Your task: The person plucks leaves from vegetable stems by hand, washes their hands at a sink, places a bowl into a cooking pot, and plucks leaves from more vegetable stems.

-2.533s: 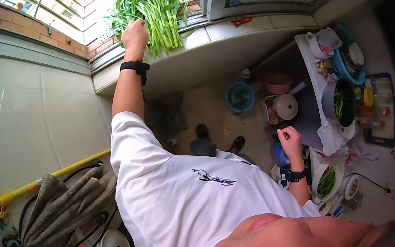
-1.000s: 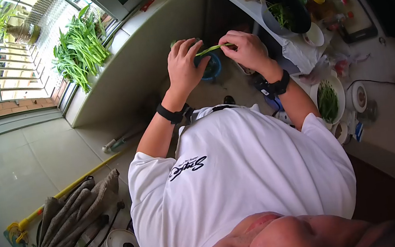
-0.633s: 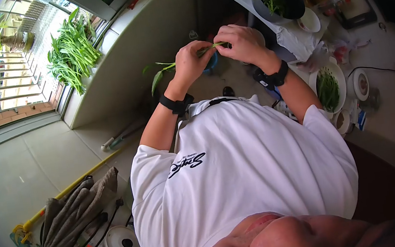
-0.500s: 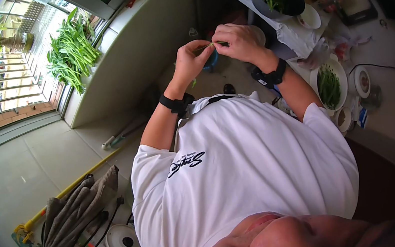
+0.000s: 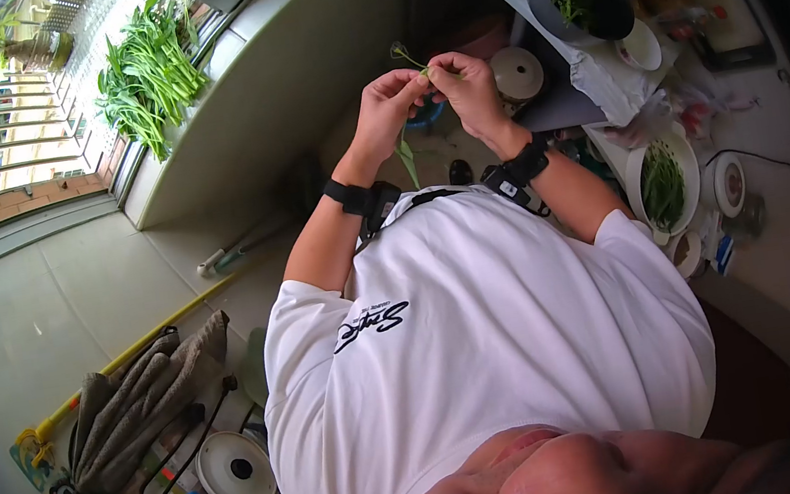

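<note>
My left hand (image 5: pixel 389 111) and my right hand (image 5: pixel 467 95) meet in front of my chest, fingertips nearly touching. Both are closed in a pinch on a thin green water spinach stem (image 5: pixel 410 58). One curled end of it sticks up beyond the fingertips. Below my left hand hangs a long green leaf (image 5: pixel 406 158); whether it joins the same stem is hidden by the fingers. A blue basin (image 5: pixel 427 114) shows partly behind the hands, near the floor. Each wrist wears a black strap with a small device.
A heap of leafy greens (image 5: pixel 151 74) lies by the barred window at left. On the right, a dark pot (image 5: pixel 620 13) and a white colander (image 5: pixel 636 175) hold cut greens. A white round lid (image 5: pixel 518 74) is beyond my right hand. The sloping panel edge runs at left.
My right hand has turned and drawn lower, its wrist closer to my body. The stem's end now points up past the fingers, and a leaf hangs lower down. The view has shifted slightly.
</note>
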